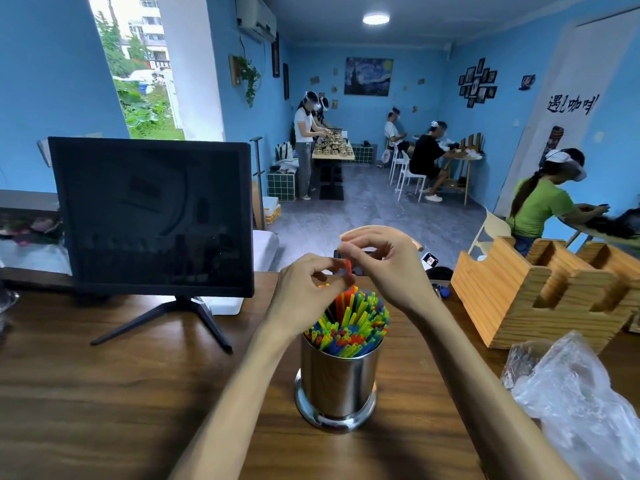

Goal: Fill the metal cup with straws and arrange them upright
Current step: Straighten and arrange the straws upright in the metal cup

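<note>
Head view: we are tidying the last straw above the nearly full cup.
Both hands, left hand (308,289) and right hand (384,268), pinch one red straw (349,266) with their fingers; the metal cup (337,379) stands on the counter (138,393), so next we lower it upright into the straws (349,323).

shiny silver metal cup (337,379), red, yellow, green, blue straws (349,323)

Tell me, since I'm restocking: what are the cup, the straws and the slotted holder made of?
Cup: polished metal, likely stainless steel; mirror-like reflections. Straws: seemingly thin plastic, bright glossy colours. Slotted holder: unpainted wood, visible grain.
</note>
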A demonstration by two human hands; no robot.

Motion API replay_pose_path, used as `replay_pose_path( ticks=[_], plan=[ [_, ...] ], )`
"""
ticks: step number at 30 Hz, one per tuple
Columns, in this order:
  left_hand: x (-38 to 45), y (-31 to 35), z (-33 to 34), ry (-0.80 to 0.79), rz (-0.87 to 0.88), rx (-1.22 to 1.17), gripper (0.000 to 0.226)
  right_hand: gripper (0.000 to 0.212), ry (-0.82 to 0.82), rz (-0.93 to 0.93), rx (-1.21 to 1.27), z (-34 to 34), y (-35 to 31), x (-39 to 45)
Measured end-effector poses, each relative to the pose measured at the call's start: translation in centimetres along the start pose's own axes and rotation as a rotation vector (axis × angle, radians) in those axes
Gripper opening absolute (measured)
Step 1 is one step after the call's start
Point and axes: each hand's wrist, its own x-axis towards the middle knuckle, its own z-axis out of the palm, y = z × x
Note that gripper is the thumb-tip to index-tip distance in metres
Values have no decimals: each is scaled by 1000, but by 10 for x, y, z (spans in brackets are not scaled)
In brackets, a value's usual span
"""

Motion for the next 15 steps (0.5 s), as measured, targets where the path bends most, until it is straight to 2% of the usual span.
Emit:
replay_pose_path(
  ticks=[2, 4, 7, 10, 11, 13, 15],
  plan=[
    [0, 5, -1, 51, 62, -64, 15, 12, -11, -25, 57, -2, -12, -3],
    [0, 9, -5, 133, 88, -189, 18, 23, -53, 14, 111, -4, -11, -6],
    [0, 11, -13, 250, 94, -383, 9, 35, -188, 192, 86, -6, 6, -11],
    [-2, 12, -20, 331, 100, -479, 9, 22, -244, 305, 56, -13, 19, -14],
    [-2, 10, -22, 339, 94, -493, 12, 18, -248, 338, 167, -15, 21, -15],
    [-1, 6, -25, 318, 72, -527, 12, 17, -214, 463, 551, -21, 24, -14],
    [-1, -3, -26, 255, 61, -481, 10, 23, -89, 555, 799, -30, 23, -12]
  ],
)
